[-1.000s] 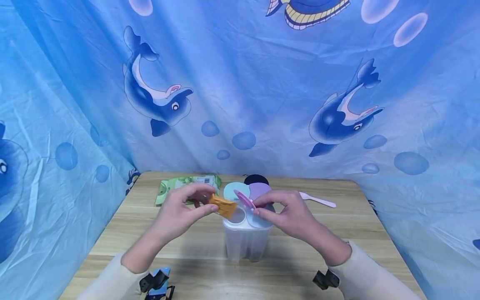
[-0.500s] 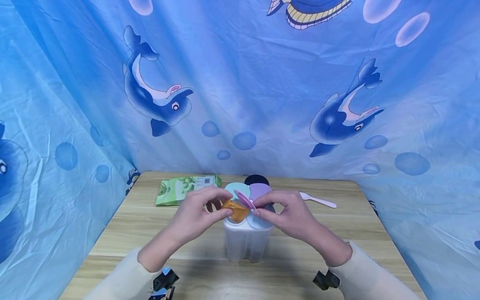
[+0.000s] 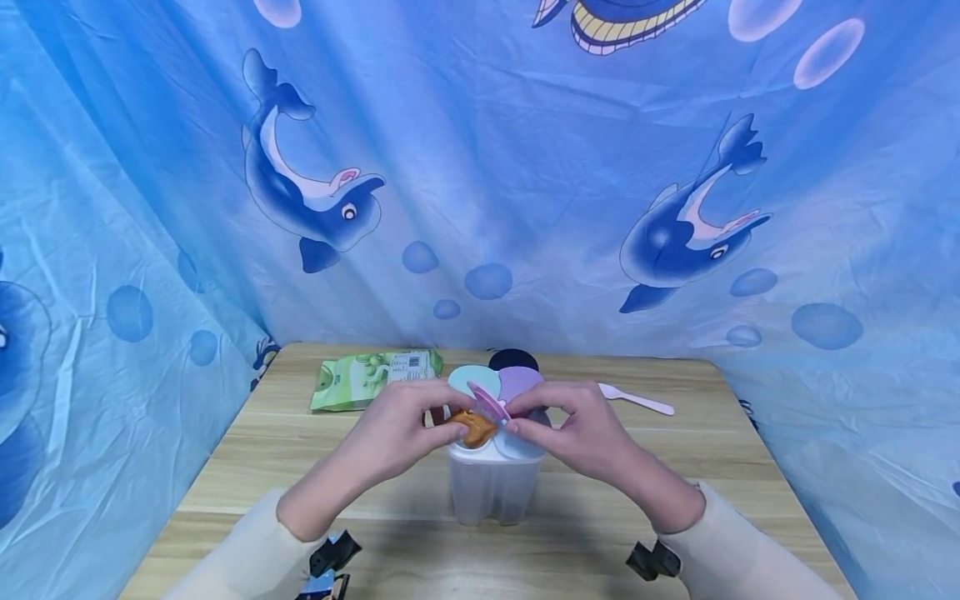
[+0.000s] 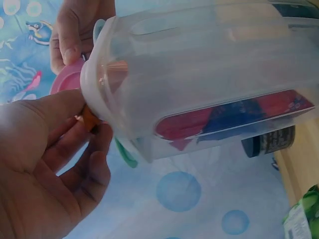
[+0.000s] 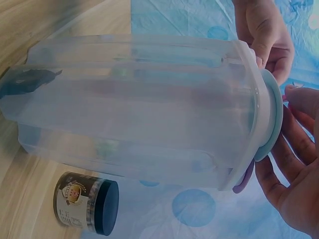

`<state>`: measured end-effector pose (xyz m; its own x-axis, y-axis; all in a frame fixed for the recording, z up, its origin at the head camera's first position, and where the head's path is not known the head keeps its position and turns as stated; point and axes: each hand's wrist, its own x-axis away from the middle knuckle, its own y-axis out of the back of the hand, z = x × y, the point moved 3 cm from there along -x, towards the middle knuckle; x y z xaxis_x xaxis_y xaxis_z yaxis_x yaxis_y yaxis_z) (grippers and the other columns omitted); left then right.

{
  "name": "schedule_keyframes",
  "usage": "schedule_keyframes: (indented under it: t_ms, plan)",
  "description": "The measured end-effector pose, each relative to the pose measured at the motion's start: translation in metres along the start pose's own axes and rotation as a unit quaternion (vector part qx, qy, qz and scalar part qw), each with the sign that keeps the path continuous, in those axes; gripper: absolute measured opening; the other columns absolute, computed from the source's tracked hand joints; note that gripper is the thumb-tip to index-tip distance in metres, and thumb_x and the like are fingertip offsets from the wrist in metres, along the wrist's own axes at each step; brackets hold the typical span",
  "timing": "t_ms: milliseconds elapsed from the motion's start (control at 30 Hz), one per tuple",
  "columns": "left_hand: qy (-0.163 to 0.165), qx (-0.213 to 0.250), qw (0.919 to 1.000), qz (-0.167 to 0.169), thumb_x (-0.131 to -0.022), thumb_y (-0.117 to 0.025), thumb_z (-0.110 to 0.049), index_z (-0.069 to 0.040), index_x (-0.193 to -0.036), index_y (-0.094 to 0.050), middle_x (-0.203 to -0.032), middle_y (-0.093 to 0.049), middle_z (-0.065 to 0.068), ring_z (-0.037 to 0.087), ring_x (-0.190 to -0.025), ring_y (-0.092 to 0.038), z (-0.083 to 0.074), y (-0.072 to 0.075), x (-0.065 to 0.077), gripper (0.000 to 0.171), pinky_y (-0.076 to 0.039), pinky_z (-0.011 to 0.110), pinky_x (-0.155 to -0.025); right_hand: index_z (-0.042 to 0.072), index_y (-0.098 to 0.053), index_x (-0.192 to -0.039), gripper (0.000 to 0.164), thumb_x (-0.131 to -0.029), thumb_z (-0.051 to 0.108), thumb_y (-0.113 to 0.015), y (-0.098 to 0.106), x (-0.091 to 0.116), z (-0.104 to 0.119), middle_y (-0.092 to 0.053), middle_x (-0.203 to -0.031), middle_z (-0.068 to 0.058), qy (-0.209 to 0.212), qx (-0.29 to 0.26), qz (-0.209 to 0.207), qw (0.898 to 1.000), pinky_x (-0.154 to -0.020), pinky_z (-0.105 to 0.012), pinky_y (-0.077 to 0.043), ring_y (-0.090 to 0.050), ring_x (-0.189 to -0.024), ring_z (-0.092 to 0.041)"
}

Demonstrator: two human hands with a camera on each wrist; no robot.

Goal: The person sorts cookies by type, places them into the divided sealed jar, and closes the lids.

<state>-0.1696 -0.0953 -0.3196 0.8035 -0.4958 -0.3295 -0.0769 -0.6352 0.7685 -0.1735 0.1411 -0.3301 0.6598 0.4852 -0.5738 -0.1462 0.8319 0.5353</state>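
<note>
A translucent plastic storage container stands upright on the wooden table, its top divided under several round coloured lids. Over its near-left opening, my left hand pinches a crumpled orange packet, whose lower part sits at the hole's rim. My right hand holds up the pink lid between thumb and fingers, tilted above that opening. The mint lid and purple lid lie flat. Through the wall in the left wrist view, a red and blue packet shows inside the container.
A green bag lies at the back left. The pale plastic fork rests to the right. Behind the container is a jar with a black lid. A blue item lies by my left sleeve.
My left hand has moved right with the orange packet, bringing it over the opening and slightly down to the rim. My right hand keeps the pink lid raised in place.
</note>
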Motion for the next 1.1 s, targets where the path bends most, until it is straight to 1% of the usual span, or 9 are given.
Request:
schedule_keyframes:
  t_ms: [300, 367, 433, 533, 600, 667, 767, 933, 1100]
  plan:
    - [-0.012, -0.043, 0.9982, 0.041, -0.087, -0.083, -0.02, -0.027, -0.1, -0.08, -0.084, -0.066, -0.02, 0.002, -0.071, -0.055, -0.008, -0.001, -0.01, 0.015, -0.048, 0.022, -0.062, 0.018, -0.081, -0.099, 0.011, -0.089, 0.014, -0.082, 0.0, -0.001, 0.001, -0.078, -0.094, 0.007, 0.002, -0.005, 0.0, 1.0, -0.071, -0.031, -0.058, -0.07, -0.082, -0.008]
    - [-0.015, -0.05, 0.9975, 0.048, -0.088, -0.083, -0.021, -0.027, -0.1, -0.08, -0.084, -0.067, -0.02, 0.002, -0.072, -0.056, -0.01, -0.001, -0.012, 0.014, -0.048, 0.023, -0.063, 0.018, -0.081, -0.099, 0.01, -0.089, 0.014, -0.081, -0.001, -0.001, 0.001, -0.078, -0.094, 0.007, 0.002, -0.006, 0.001, 1.0, -0.07, -0.031, -0.058, -0.07, -0.082, -0.008]
    - [-0.014, -0.054, 0.997, 0.054, -0.087, -0.083, -0.024, -0.028, -0.102, -0.079, -0.085, -0.069, -0.02, 0.002, -0.075, -0.058, -0.011, -0.002, -0.012, 0.015, -0.049, 0.023, -0.066, 0.018, -0.081, -0.099, 0.011, -0.089, 0.014, -0.081, -0.001, -0.001, 0.001, -0.078, -0.094, 0.008, 0.002, -0.004, 0.001, 1.0, -0.07, -0.031, -0.058, -0.07, -0.082, -0.008]
    - [-0.014, -0.051, 0.9974, 0.049, -0.086, -0.084, -0.028, -0.029, -0.101, -0.077, -0.089, -0.07, -0.02, 0.003, -0.082, -0.06, -0.011, -0.002, -0.01, 0.017, -0.051, 0.025, -0.073, 0.019, -0.081, -0.099, 0.012, -0.089, 0.014, -0.082, -0.001, 0.0, 0.001, -0.078, -0.094, 0.009, -0.001, 0.0, 0.0, 1.0, -0.07, -0.03, -0.058, -0.069, -0.081, -0.007]
    - [-0.019, -0.052, 0.9977, 0.039, -0.085, -0.085, -0.03, -0.028, -0.099, -0.077, -0.09, -0.067, -0.019, 0.005, -0.084, -0.059, -0.01, -0.001, -0.006, 0.016, -0.051, 0.025, -0.074, 0.019, -0.081, -0.099, 0.011, -0.089, 0.014, -0.081, -0.001, 0.0, 0.001, -0.078, -0.093, 0.009, 0.001, 0.002, 0.0, 1.0, -0.069, -0.031, -0.058, -0.069, -0.08, -0.007]
    - [-0.027, -0.055, 0.9977, 0.028, -0.086, -0.085, -0.03, -0.027, -0.095, -0.078, -0.089, -0.063, -0.018, 0.006, -0.083, -0.056, -0.009, -0.001, -0.003, 0.012, -0.049, 0.025, -0.073, 0.018, -0.08, -0.1, 0.011, -0.09, 0.013, -0.081, -0.001, 0.001, 0.0, -0.078, -0.093, 0.007, 0.004, 0.003, 0.0, 1.0, -0.069, -0.031, -0.058, -0.069, -0.079, -0.008]
    - [-0.044, -0.057, 0.9972, 0.021, -0.087, -0.084, -0.029, -0.025, -0.096, -0.081, -0.087, -0.059, -0.017, 0.004, -0.081, -0.053, -0.006, -0.001, 0.001, 0.01, -0.047, 0.023, -0.069, 0.017, -0.081, -0.1, 0.01, -0.09, 0.014, -0.081, -0.001, 0.001, 0.001, -0.078, -0.093, 0.007, 0.003, 0.006, 0.0, 1.0, -0.068, -0.031, -0.058, -0.068, -0.079, -0.007]
    - [-0.082, -0.062, 0.9943, 0.029, -0.09, -0.08, -0.029, -0.023, -0.099, -0.082, -0.089, -0.063, -0.019, 0.002, -0.084, -0.054, -0.004, -0.003, 0.003, 0.01, -0.049, 0.022, -0.072, 0.018, -0.081, -0.099, 0.01, -0.089, 0.015, -0.082, 0.0, 0.001, 0.001, -0.078, -0.093, 0.009, -0.002, 0.007, 0.0, 1.0, -0.068, -0.03, -0.057, -0.068, -0.079, -0.007]
    - [-0.105, -0.069, 0.991, 0.046, -0.093, -0.077, -0.035, -0.025, -0.102, -0.082, -0.097, -0.069, -0.019, 0.002, -0.093, -0.058, -0.003, -0.003, 0.005, 0.015, -0.052, 0.025, -0.079, 0.018, -0.081, -0.099, 0.011, -0.089, 0.016, -0.082, 0.0, 0.001, 0.001, -0.077, -0.093, 0.01, -0.006, 0.004, 0.003, 1.0, -0.067, -0.031, -0.057, -0.068, -0.078, -0.008]
